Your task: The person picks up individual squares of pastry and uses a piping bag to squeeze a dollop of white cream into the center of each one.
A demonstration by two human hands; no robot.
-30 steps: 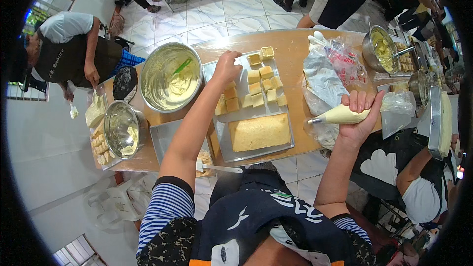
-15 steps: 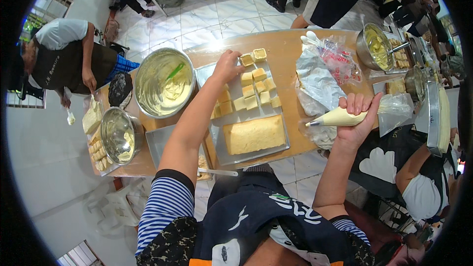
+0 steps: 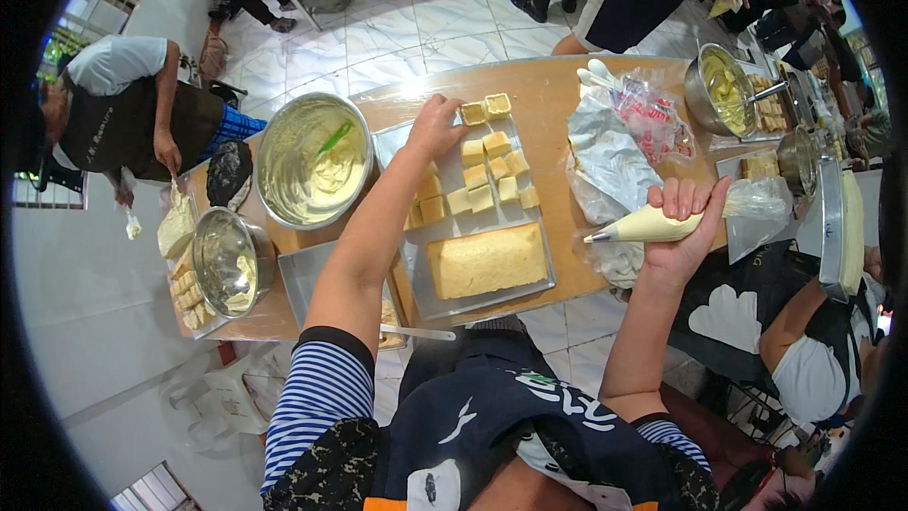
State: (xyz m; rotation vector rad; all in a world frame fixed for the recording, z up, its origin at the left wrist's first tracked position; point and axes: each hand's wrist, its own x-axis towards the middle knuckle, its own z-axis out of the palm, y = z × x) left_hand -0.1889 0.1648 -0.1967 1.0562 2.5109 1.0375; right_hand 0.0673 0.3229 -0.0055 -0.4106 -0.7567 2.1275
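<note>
L hand (image 3: 437, 125) reaches out over the metal tray (image 3: 416, 270) on the wooden surface (image 3: 549, 99), fingers curled down at the tray's far left corner, w/ the cake cubes (image 3: 494, 173) just beside it to the right. Nearest cube (image 3: 473, 114) sits right at the fingertips; can't tell whether fingers are clamped on a piece or only touching. Uncut cake slab (image 3: 488, 260) lies on the same tray, nearer the person, well apart from the L hand.

R hand (image 3: 683, 227) is fisted tight around the piping bag (image 3: 653, 223), held over the surface's right edge, tip pointing left toward the tray, approx. level w/ the slab but apart from it. Crumpled plastic bags (image 3: 615, 147) lie between bag and cubes.

Big steel bowl of cream (image 3: 314, 161) w/ green spatula stands just left of the L forearm; smaller bowl (image 3: 227, 260) further left.
</note>
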